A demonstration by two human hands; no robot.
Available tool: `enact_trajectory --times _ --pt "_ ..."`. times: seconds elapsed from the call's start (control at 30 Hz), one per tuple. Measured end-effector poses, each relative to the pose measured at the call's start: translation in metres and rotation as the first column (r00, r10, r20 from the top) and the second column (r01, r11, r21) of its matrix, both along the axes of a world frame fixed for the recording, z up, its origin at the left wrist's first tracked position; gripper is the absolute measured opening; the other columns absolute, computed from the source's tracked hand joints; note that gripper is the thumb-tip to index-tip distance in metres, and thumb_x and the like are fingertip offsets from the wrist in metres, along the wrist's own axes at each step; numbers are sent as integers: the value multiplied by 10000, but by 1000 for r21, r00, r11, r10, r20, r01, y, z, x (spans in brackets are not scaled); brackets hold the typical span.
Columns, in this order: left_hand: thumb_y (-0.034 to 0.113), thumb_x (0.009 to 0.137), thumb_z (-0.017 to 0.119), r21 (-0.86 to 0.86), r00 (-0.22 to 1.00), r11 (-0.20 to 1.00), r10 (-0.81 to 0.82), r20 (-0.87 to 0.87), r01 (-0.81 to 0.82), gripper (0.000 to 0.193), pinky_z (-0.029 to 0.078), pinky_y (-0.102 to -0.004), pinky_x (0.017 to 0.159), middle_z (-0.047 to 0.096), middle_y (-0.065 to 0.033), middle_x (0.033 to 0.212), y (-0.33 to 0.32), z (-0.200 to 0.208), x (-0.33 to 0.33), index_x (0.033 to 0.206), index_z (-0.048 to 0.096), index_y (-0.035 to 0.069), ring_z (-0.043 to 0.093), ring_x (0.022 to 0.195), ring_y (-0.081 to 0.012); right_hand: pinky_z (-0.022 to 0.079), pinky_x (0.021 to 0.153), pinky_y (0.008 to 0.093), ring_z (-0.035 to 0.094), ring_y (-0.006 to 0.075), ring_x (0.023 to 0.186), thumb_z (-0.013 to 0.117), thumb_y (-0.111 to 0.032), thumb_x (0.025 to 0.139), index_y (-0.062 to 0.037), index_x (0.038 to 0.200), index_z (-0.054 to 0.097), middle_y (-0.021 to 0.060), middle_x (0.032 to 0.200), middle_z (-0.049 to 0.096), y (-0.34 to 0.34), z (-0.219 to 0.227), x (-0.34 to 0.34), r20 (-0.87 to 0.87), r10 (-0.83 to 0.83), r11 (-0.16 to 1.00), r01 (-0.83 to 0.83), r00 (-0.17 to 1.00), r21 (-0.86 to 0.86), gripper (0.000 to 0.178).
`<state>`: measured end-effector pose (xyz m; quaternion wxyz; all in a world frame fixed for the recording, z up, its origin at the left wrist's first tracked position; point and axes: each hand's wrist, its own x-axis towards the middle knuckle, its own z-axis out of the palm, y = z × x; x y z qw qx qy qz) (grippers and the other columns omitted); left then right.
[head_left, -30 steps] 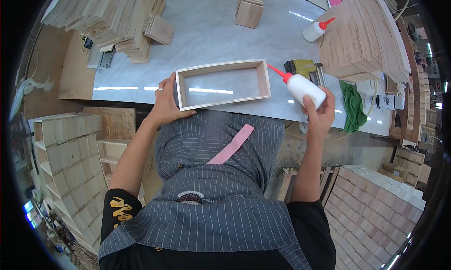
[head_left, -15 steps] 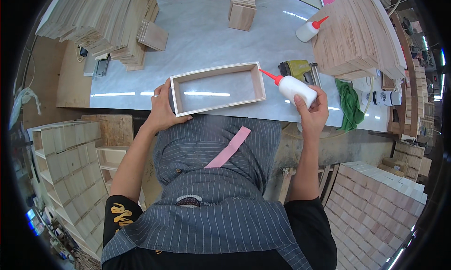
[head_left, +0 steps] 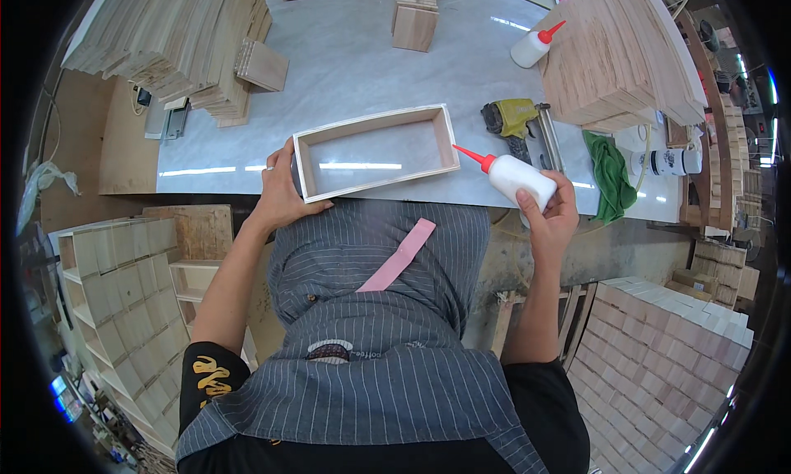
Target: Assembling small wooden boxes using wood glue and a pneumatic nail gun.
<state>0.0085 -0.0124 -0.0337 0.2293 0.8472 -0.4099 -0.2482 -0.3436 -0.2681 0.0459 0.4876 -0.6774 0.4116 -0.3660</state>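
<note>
An open rectangular wooden frame lies at the table's near edge, tilted slightly with its right end farther away. My left hand grips its left end, thumb along the near corner and fingers around the outer side. In my right hand is a white squeeze bottle with a red nozzle, held on its side, fingers wrapped round the base. The nozzle's tip points left and is at the top edge of the frame's right end; whether it touches cannot be made out.
Behind the bottle lies a yellow-green nail gun, beside a green cloth. A second red-tipped bottle stands by a stack of boards. More boards rise at the far left, next to small wood pieces.
The bottle's nozzle tip has moved toward me along the frame's right end, from near the far corner to about its middle. My left hand keeps its hold on the frame.
</note>
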Motion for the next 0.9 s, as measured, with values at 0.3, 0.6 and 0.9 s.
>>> enact_trajectory --times 0.3,0.6,0.9 --pt "436 499 968 -13 1000 1000 14 -27 -15 1415 290 -528 1166 419 -274 1483 2 3 -1 1592 169 25 347 1414 -431 553 784 255 665 142 970 867 -149 833 -38 1227 597 72 1107 655 10 1 -12 3 16 1000 -16 1000 9 490" --pt "336 509 957 -123 985 978 -164 51 169 1260 354 -514 1147 515 -237 1418 -14 13 22 1540 292 51 428 1353 -456 594 674 349 693 238 911 745 -200 891 -62 1238 536 114 1108 649 3 19 -32 256 -133 946 46 958 320 428" --pt "250 364 965 -2 996 996 -84 21 84 1441 343 -551 1128 415 -249 1426 18 -4 48 1570 195 79 396 1326 -458 551 805 421 671 299 915 546 -498 1021 -61 1414 526 178 1183 673 -15 -41 27 755 -203 470 -614 624 634 588"
